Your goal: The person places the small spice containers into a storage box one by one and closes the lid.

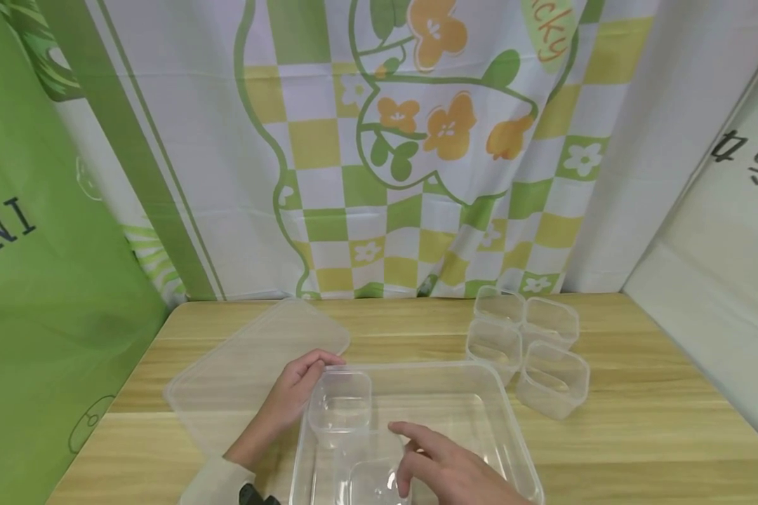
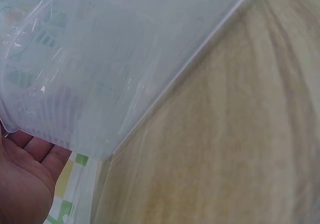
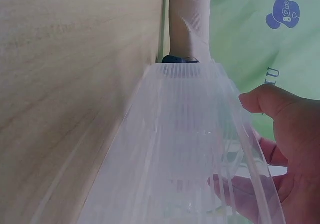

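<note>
A large clear plastic box stands at the table's front, with two small clear containers inside along its left side. One small container sits in the far left corner; the other is nearer me. My left hand holds the box at its far left corner; in the left wrist view its fingers lie behind the box wall. Over the box, beside the nearer container, my right hand has its fingers spread with nothing held. The right wrist view shows its thumb apart from the fingers.
Several small clear containers stand grouped on the wooden table to the right of the box. A flat clear lid lies at the left, partly under my left arm. Patterned curtains hang behind the table.
</note>
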Tool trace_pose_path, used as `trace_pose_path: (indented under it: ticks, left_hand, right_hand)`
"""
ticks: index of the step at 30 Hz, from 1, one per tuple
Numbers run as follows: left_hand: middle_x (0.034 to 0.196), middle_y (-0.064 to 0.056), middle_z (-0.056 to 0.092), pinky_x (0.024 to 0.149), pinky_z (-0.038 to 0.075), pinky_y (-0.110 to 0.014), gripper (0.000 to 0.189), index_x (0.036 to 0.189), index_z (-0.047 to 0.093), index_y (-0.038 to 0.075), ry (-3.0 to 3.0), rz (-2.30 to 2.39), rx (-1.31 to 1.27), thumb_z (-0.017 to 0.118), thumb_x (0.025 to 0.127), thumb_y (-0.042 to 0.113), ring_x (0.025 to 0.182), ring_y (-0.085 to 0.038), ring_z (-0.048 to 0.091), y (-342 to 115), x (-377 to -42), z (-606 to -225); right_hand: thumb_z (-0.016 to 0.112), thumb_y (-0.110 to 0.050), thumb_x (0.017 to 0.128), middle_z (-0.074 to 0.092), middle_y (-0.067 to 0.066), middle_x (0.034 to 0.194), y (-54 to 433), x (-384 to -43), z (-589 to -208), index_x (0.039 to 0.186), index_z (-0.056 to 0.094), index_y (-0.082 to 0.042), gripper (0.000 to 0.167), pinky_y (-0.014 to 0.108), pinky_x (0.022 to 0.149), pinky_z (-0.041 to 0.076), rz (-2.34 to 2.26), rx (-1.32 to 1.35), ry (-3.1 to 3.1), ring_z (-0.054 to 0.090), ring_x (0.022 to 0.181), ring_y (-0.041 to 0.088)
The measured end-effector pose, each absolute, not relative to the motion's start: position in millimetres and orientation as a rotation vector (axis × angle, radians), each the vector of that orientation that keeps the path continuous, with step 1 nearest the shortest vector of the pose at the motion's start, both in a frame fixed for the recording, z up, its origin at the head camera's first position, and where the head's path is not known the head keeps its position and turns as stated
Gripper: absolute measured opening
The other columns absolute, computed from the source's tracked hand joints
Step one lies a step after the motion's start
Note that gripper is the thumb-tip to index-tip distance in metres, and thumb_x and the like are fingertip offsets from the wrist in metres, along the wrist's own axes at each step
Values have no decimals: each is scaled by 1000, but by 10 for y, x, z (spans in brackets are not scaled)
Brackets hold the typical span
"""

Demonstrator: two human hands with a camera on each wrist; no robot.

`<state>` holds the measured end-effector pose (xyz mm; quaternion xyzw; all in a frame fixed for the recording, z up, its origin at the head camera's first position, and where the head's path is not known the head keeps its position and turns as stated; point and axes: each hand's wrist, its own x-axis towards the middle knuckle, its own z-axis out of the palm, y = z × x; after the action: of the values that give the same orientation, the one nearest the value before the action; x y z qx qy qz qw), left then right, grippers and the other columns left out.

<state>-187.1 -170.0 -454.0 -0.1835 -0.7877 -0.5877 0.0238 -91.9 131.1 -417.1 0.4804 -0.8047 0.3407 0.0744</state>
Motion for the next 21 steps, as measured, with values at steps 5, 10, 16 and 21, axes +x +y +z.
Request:
trace_pose_path:
  ticks: [5,10,16,21]
  left_hand:
    - [124,-12,69,107,44,-40,33,116,70,4,-2440,-1813,-574,38,112,12,124,-31,59,-1706,-1866,-4538]
    - [123,-15,68,104,47,-38,33,116,69,2,-2424,-1838,-600,37,112,12,120,-33,60,-1713,-1879,-4559]
    - [123,-15,69,104,47,-38,33,116,69,2,-2423,-1839,-609,37,112,12,121,-32,60,-1713,-1887,-4569]
    - [122,-15,69,100,49,-35,34,116,69,2,-2423,-1845,-610,37,113,13,118,-33,61,-1716,-1889,-4568]
  right_hand:
    - [71,-41,97,51,11,147,1293,-941,-4165,100,59,-28,18,13,70,44,1059,1477,-2420,58,103,5]
    - [65,-48,100,50,13,148,1281,-982,-4201,102,60,-25,24,11,71,43,1074,1525,-2377,57,103,6]
    - [68,-45,99,48,13,148,1251,-1012,-4224,104,61,-24,23,8,67,42,1134,1551,-2371,55,96,4]
    - [73,-39,97,48,16,147,1224,-1025,-4215,104,61,-23,21,7,65,43,1183,1566,-2362,56,91,3]
